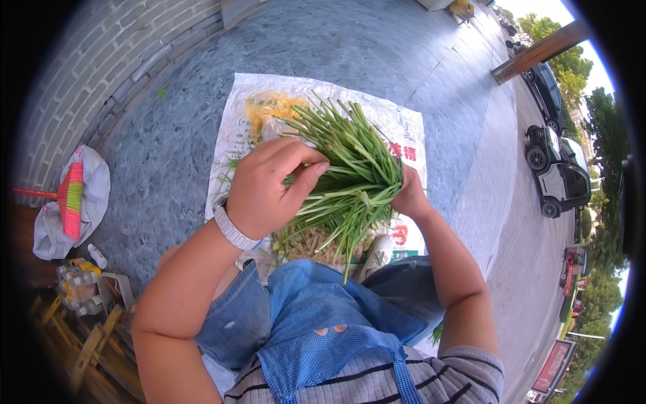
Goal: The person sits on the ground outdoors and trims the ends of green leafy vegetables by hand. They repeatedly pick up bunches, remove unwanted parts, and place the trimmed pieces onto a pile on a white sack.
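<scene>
A thick bunch of long green chives (356,151) is gripped in my right hand (409,195), whose fingers wrap around it from the right side. Cut stem ends fan out toward the far side, and limp leaves droop toward my lap. My left hand (269,182), with a white band on its wrist, is closed in a pinch at the bunch's left side. Whatever lies between its thumb and fingers is too small to tell. Below the bunch, a pile of pale trimmings and leaf scraps (319,244) lies on a flattened white printed sack (400,118).
My knees in blue jeans and a blue checked apron (316,303) border the sack. At left are a red broom (70,198) on a white bag, a bundle of plastic bottles (77,283) and wooden slats (84,350). Beyond the pavement at right stand parked cars (558,168) and a wooden post (538,54).
</scene>
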`<state>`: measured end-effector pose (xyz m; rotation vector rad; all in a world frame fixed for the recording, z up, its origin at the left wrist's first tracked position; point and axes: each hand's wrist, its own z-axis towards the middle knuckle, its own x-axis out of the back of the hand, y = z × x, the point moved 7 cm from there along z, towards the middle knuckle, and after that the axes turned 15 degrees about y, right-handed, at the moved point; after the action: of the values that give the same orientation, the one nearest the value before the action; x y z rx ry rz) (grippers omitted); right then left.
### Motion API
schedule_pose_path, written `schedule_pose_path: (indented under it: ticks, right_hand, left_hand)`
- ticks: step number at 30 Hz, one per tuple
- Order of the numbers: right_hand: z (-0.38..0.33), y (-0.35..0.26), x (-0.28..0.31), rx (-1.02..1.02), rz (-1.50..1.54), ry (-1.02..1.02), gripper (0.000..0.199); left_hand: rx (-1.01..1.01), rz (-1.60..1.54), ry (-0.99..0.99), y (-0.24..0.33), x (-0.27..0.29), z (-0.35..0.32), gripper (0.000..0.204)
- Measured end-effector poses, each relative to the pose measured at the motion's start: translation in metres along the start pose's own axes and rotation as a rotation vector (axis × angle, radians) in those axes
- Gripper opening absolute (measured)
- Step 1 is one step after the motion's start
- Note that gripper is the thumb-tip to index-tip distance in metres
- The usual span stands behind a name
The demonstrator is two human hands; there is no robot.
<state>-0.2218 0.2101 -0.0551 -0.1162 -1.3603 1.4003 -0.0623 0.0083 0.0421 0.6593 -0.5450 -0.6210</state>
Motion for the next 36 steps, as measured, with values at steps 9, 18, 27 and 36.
schedule_pose_path:
  ticks: [9,18,27,36]
  right_hand:
    - [0.001,-0.006,0.007,0.066,0.004,-0.001,0.037]
    - [-0.002,0.007,-0.002,-0.026,-0.010,-0.037,0.037]
    - [-0.005,0.006,-0.004,-0.059,0.031,-0.045,0.035]
    - [-0.007,0.005,-0.012,-0.088,0.097,-0.030,0.036]
  left_hand:
    - [0.126,-0.009,0.149,-0.002,0.026,0.006,0.020]
    - [0.079,-0.038,0.105,0.003,0.016,0.009,0.023]
    - [0.345,-0.062,0.048,-0.018,-0.003,-0.005,0.024]
    - [0.449,-0.168,-0.040,-0.024,-0.009,-0.005,0.048]
